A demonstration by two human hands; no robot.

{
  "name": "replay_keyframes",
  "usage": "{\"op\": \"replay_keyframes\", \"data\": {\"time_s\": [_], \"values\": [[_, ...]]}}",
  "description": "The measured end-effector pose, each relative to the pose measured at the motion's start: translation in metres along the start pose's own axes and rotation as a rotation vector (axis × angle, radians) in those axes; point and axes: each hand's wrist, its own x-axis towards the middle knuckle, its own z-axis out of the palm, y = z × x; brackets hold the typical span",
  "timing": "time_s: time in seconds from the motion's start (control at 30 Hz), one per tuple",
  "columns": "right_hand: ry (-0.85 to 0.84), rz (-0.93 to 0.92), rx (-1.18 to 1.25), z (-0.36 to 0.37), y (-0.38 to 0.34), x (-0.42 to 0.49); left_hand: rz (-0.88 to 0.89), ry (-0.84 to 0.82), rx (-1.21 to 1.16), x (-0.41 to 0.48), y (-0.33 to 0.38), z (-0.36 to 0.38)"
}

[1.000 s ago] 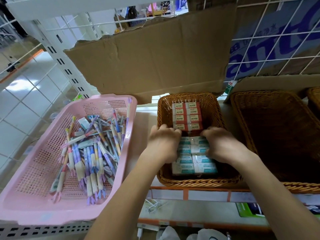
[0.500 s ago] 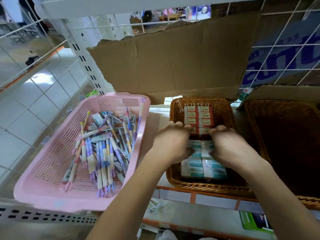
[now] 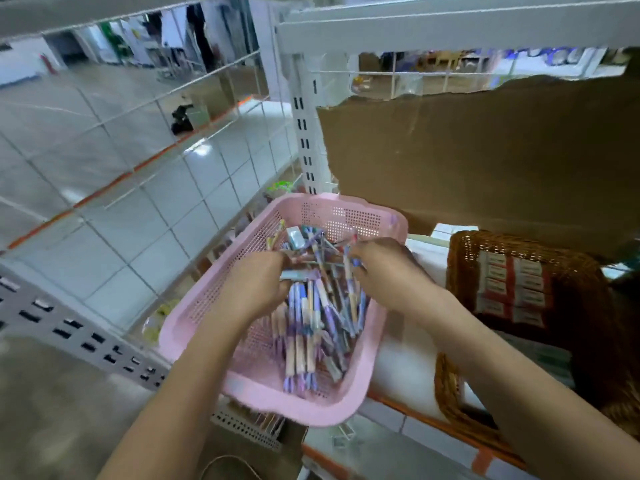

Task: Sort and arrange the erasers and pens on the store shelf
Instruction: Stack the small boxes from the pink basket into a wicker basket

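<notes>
A pink plastic basket (image 3: 214, 303) on the shelf holds a heap of purple and blue pens (image 3: 311, 320) and a small pale boxed eraser (image 3: 294, 234) at its far end. Both hands are inside it. My left hand (image 3: 256, 289) curls its fingers into the pens on the left side of the heap. My right hand (image 3: 388, 268) pinches a few pens at its fingertips near the far right. The frame is blurred. To the right, a brown wicker basket (image 3: 457, 261) holds rows of red-and-white boxed erasers (image 3: 509, 289).
A torn cardboard sheet (image 3: 485, 150) backs the shelf behind both baskets. A white slotted upright (image 3: 304, 133) and a wire grid panel (image 3: 138, 161) stand at the left. The orange-edged shelf front (image 3: 433, 424) runs below the baskets, with tiled floor beyond the grid.
Both hands left the erasers in the wicker basket and moved left into the pink basket onto the pens. The view swung left with them.
</notes>
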Motion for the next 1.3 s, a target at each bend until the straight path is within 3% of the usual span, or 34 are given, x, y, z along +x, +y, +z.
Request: {"op": "replay_keyframes", "data": {"time_s": [0.2, 0.3, 0.53, 0.73, 0.83, 0.93, 1.07, 1.13, 1.3], "values": [[-0.066, -0.054, 0.073, 0.033, -0.019, 0.074, 0.131, -0.137, -0.014, 0.036, -0.013, 0.021], [-0.108, -0.058, 0.094, 0.043, -0.027, 0.106, 0.111, -0.171, 0.018, 0.049, -0.014, 0.037], [-0.086, 0.082, 0.155, 0.071, -0.037, 0.145, 0.042, 0.014, -0.075, 0.048, -0.025, 0.036], [-0.029, 0.253, 0.233, 0.080, -0.039, 0.150, -0.109, 0.064, -0.177, 0.038, -0.028, 0.023], [-0.019, 0.205, 0.393, 0.064, -0.035, 0.141, -0.185, 0.145, -0.313, 0.033, -0.028, 0.010], [0.058, 0.137, 0.578, 0.030, -0.037, 0.118, -0.136, 0.231, -0.446, 0.024, -0.020, -0.012], [0.066, 0.147, 1.026, -0.008, -0.035, 0.076, -0.111, 0.351, -0.747, 0.004, -0.008, -0.028], [0.067, 0.154, 1.192, -0.023, -0.028, 0.051, -0.090, 0.338, -0.950, -0.007, 0.003, -0.028], [0.168, 0.101, 1.336, -0.050, -0.003, -0.022, 0.037, 0.255, -1.292, -0.032, 0.048, -0.031]]}}
